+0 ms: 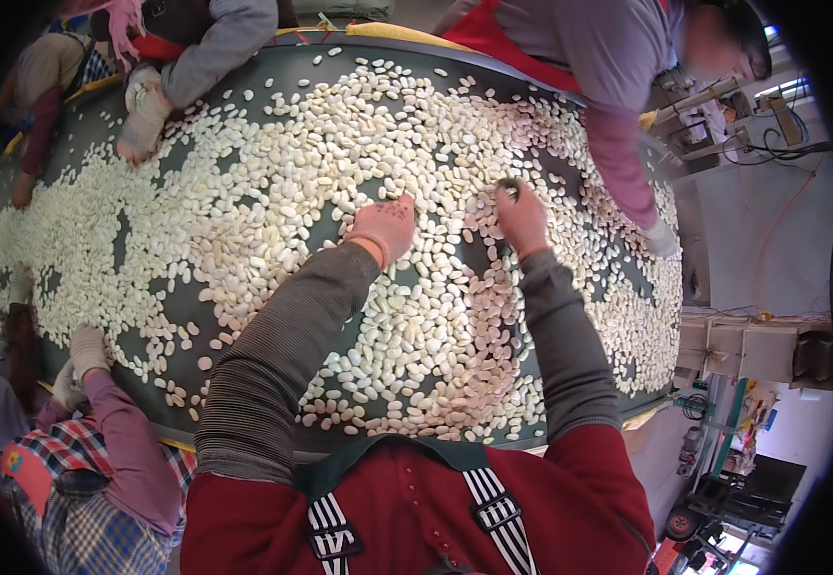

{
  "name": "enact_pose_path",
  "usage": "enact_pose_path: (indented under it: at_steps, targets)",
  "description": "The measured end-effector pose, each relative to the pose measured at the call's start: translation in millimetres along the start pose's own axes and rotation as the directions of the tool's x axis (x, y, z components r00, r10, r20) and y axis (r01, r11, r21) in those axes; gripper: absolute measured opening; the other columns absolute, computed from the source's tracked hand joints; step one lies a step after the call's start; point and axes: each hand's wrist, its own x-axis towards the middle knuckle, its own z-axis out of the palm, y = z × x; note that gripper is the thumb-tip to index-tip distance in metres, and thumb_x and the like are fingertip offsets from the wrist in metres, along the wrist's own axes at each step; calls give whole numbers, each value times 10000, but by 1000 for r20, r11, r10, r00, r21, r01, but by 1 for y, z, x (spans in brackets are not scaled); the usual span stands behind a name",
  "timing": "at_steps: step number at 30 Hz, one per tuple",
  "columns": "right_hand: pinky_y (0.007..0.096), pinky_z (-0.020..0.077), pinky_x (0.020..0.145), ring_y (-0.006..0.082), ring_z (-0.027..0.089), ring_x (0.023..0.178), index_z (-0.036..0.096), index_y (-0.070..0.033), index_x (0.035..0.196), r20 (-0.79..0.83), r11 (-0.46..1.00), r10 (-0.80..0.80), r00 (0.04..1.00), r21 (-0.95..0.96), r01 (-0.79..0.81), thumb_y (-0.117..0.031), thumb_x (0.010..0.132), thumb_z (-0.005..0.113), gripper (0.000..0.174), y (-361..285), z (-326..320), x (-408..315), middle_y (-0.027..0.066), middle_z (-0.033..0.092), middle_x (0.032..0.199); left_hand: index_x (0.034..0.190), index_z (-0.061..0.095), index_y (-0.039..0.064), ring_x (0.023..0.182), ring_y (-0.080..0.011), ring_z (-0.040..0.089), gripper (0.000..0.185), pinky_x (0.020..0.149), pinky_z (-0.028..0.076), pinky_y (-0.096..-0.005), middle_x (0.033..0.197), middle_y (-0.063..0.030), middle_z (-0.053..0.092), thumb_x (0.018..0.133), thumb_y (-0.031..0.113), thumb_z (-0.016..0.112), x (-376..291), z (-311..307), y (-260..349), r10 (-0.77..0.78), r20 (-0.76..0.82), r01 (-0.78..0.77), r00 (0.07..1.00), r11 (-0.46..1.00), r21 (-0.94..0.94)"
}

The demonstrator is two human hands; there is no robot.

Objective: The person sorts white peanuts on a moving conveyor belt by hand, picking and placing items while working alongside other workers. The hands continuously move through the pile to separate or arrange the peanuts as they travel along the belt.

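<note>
Large pale beans (416, 316) lie spread over a dark green conveyor belt (183, 302). My left hand (386, 224), in a pinkish glove with dark print on its back, rests low among the beans, its fingers pointing away from me. Those fingertips are mostly hidden, so a grip on any bean cannot be made out. To the right, my right hand (524, 219) in a similar glove reaches down to the beans. Its fingers are bent and slightly blurred, with a dark patch near the tips; whether they pinch something is unclear.
Across the belt, one person's gloved hand (145, 118) reaches in, and another's gloved hand (661, 238) touches beans at right. At lower left are a person's white-gloved hands (86, 356). A yellow edge strip (402, 31) runs along the far rim.
</note>
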Motion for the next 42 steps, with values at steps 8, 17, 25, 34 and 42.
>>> enact_pose_path:
  at_steps: [8, 17, 25, 34, 42]
  targets:
    - [299, 390, 428, 125, 515, 520, 683, -13, 972, 610, 686, 323, 724, 376, -622, -386, 981, 612, 380, -21, 36, 46, 24, 631, 758, 973, 635, 96, 548, -72, 506, 257, 454, 369, -204, 737, 19, 587, 1007, 338, 557, -65, -41, -94, 3, 143, 141, 990, -187, -972]
    - [454, 519, 916, 344, 694, 1027, 688, -15, 1039, 150, 971, -19, 988, -231, 54, -341, 929, 571, 364, -90, 64, 73, 224, 723, 1033, 1044, 687, 36, 1013, -430, 652, 327, 875, 509, -447, 1039, -211, 714, 969, 321, 546, -64, -22, -211, -396, -376, 79, 838, 769, -635]
    - [290, 458, 514, 113, 531, 559, 649, -72, 883, 732, 678, -53, 679, 525, -514, -253, 935, 558, 209, -94, 75, 87, 34, 622, 731, 1344, 582, 144, 1153, -368, 649, 436, 989, 502, -439, 1213, -199, 690, 963, 339, 497, -1, -66, -190, -520, -206, 356, 829, 775, -523]
    - [165, 290, 460, 17, 398, 547, 622, -132, 1044, 683, 141, -134, 718, 730, -668, -374, 1059, 543, 255, -125, 119, 75, -29, 595, 848, 1429, 531, 228, 875, -309, 702, 417, 829, 535, -442, 1016, -119, 738, 1020, 283, 471, -73, -27, -89, 97, -93, -120, 991, 946, -301]
    - [412, 562, 755, 338, 704, 873, 712, -84, 810, 396, 515, -758, 518, -123, 848, -70, 794, 602, 111, -130, 153, 146, 180, 689, 841, 1388, 533, 105, 1125, -452, 615, 512, 956, 499, -480, 1194, -250, 676, 928, 327, 562, -100, -51, -306, -630, -483, 334, 608, 755, -564]
